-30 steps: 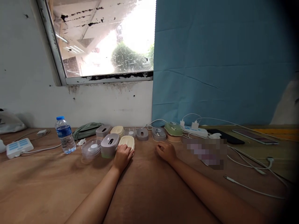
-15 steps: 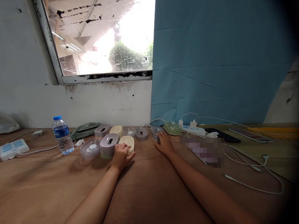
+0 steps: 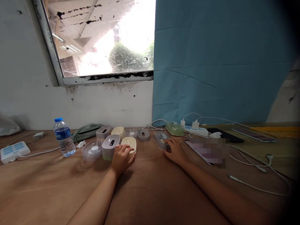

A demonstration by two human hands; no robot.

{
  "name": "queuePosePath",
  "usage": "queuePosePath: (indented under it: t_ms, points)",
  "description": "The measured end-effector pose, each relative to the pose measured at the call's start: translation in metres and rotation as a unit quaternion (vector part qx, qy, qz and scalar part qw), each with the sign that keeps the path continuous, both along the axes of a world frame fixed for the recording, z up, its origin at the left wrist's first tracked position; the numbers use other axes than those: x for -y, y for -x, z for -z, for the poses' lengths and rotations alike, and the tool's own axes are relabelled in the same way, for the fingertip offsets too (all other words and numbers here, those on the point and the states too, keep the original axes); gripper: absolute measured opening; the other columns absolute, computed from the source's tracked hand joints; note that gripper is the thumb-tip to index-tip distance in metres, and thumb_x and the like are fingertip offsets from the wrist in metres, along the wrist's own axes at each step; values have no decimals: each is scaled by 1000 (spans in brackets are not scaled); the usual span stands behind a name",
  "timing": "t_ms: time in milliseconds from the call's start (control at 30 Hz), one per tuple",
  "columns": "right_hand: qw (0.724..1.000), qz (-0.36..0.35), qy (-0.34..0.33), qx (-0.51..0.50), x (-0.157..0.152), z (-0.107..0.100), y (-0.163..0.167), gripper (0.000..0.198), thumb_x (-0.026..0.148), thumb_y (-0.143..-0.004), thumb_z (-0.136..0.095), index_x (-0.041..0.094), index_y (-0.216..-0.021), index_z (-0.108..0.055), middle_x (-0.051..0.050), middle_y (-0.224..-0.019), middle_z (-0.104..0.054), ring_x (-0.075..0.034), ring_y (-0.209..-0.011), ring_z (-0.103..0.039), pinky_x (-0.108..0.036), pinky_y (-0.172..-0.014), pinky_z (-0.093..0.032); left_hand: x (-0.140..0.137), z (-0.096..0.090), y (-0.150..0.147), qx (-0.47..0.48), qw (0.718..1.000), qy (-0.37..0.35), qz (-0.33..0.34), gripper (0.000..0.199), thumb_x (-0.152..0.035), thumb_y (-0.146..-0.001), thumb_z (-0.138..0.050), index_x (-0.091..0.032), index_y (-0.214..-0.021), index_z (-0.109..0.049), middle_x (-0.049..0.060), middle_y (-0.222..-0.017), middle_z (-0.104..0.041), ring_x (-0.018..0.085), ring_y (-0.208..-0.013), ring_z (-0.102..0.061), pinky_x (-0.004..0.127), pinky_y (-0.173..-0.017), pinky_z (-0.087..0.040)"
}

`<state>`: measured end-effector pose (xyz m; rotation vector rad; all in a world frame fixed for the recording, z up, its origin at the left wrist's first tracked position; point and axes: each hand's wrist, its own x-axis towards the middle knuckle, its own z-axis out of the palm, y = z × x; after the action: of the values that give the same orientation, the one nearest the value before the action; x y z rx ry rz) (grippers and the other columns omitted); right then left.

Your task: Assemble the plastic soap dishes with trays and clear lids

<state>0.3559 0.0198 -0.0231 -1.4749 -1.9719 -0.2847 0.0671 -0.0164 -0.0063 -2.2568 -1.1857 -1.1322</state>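
Note:
My left hand is curled over the near edge of a cream oval tray, fingers on its rim and thumb at its right side. My right hand grips the right end of a grey oval box with a round label on top; the box rests on the table, turned at an angle. Beside my left hand stands a pale mauve oval box with a slot. A small grey slotted piece lies between the hands. Behind my right hand is a green oval box.
Stacked clear lids, a water bottle and a green pouch stand left. More cream trays and another mauve box sit behind. Right are a phone, a power strip and loose white cables.
My right hand has drawn the grey oval box nearer to me and slightly right, away from the green box. My left hand stays at the cream tray, its fingers shifting slightly.

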Motion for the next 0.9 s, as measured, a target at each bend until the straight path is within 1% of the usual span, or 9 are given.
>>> queuePosePath:
  t_ms: [133,267,333,433,500,533,700,800,900]
  points:
    - [1000,5,-5,-29,35,-3,-2,28,30,-65,-54,19,-90,-55,-7,-92,-53,-24,-89,-53,-36,-80,-42,6,-2,-5,-5,999,-38,15,11,-21,-77,-52,-21,-82,-61,4,-85,-61,19,-85,-52,36,-82,-34]
    - [998,16,-5,-57,60,-11,-3,18,37,-64,-57,21,-72,-52,-4,-81,-50,-22,-79,-54,-35,-73,-43,21,-9,-13,-20,996,-66,53,10,-18,-75,-52,-21,-80,-60,2,-84,-62,18,-83,-53,35,-82,-34]
    - [997,29,1,-66,64,-12,-2,25,41,-62,-60,21,-73,-52,-5,-85,-50,-24,-83,-53,-37,-75,-44,30,-14,-16,-22,994,-78,76,9,-17,-74,-53,-21,-78,-59,1,-81,-63,17,-80,-52,35,-81,-34]
    - [994,28,28,-104,58,-8,-1,51,45,-54,-67,21,-97,-51,-9,-105,-47,-29,-99,-49,-42,-83,-42,40,-20,-20,-19,991,-90,100,8,-15,-72,-53,-20,-76,-58,1,-76,-63,16,-75,-52,34,-77,-36]
    - [989,0,46,-142,51,-3,-2,66,44,-54,-68,21,-111,-45,-11,-114,-45,-30,-106,-46,-44,-88,-39,44,-22,-22,-17,990,-90,112,8,-14,-71,-53,-20,-75,-58,1,-74,-62,16,-72,-51,33,-74,-37]
    - [986,-15,50,-157,48,-2,-2,68,42,-55,-68,21,-114,-43,-11,-116,-45,-31,-108,-45,-45,-90,-38,45,-22,-24,-18,989,-87,118,8,-14,-71,-53,-20,-74,-57,0,-73,-62,16,-71,-51,32,-72,-37]
    - [974,-80,30,-212,49,-8,-8,59,37,-59,-67,24,-113,-45,-9,-114,-52,-32,-105,-49,-48,-86,-40,45,-19,-31,-58,982,-53,169,11,-12,-72,-49,-18,-78,-56,2,-74,-60,15,-70,-51,31,-72,-40]
    - [964,-187,29,-185,57,-15,-9,63,36,-56,-69,23,-114,-45,-8,-116,-51,-30,-109,-47,-45,-91,-37,45,-16,-33,-71,978,-19,195,20,-16,-72,-49,-16,-92,-54,6,-88,-59,18,-83,-52,33,-79,-41]
    - [941,-308,58,-132,66,-17,-5,70,37,-52,-71,21,-115,-45,-11,-120,-47,-29,-112,-44,-42,-95,-34,45,-15,-31,-55,977,17,205,38,-23,-70,-53,-14,-106,-47,11,-103,-52,23,-98,-48,37,-86,-40]
